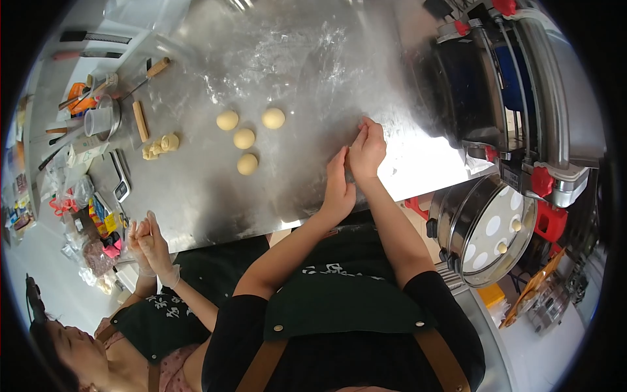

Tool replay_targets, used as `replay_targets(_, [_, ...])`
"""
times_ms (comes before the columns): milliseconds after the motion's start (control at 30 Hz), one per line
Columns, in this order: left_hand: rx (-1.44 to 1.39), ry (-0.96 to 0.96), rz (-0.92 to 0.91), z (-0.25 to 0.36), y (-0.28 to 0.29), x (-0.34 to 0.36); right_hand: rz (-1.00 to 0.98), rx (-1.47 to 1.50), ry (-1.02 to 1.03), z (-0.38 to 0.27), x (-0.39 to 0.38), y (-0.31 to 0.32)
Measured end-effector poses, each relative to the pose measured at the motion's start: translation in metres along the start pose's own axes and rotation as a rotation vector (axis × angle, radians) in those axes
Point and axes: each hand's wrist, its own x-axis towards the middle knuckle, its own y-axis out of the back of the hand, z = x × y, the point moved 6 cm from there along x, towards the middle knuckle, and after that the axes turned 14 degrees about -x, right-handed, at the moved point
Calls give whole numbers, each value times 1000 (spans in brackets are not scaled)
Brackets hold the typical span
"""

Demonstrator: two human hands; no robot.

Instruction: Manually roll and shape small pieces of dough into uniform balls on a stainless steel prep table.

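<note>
My left hand [339, 190] and my right hand [368, 149] are cupped toward each other, low over the steel table [294, 189]. Their palms face inward and the fingers are bent together. Whatever lies between them is hidden, apart from a small pale patch. To the left of my hands, several smooth, pale yellow dough balls sit on the metal: one ball [273, 118] at the far right of the group, another [227, 120] at the far left, and others [244, 138] [247, 164] nearer me. White flour [326, 55] dusts the far part of the table.
At left are lumpy dough pieces [160, 146], a wooden stick [140, 121], a wooden-handled tool [158, 66] and a scale [121, 186]. A co-worker's gloved hands [151, 247] are pressed together at the lower left. A machine [516, 98] and a round steamer [486, 228] stand at right.
</note>
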Motion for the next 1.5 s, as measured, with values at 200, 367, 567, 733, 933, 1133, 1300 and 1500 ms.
replay_targets(200, [122, -106, 51, 1, -1, -8, 20, -197, -3, 19, -8, 3])
replay_targets(367, [21, 109, -36, -33, 7, 15, 25, -190, 37, 18, -8, 1])
replay_targets(567, [26, 44, 10, -15, -2, -15, 69, -107, 58, 7, -16, 16])
replay_targets(733, [19, 35, 39, -21, 0, -14, 60, -137, 45, 29, -26, 13])
replay_targets(933, [89, 98, -33, -14, -7, -19, 95, -56, 62, 32, -29, 15])
replay_targets(1133, [36, -44, 55, 4, -3, 11, 142, 45, 208, -1, 11, 14])
replay_targets(1300, [-85, 53, 127, -15, -5, 25, -5, 41, 152, -2, 33, -5])
replay_targets(1500, [-315, 76, 235, -22, -10, 10, 14, -89, 98, -7, 16, -4])
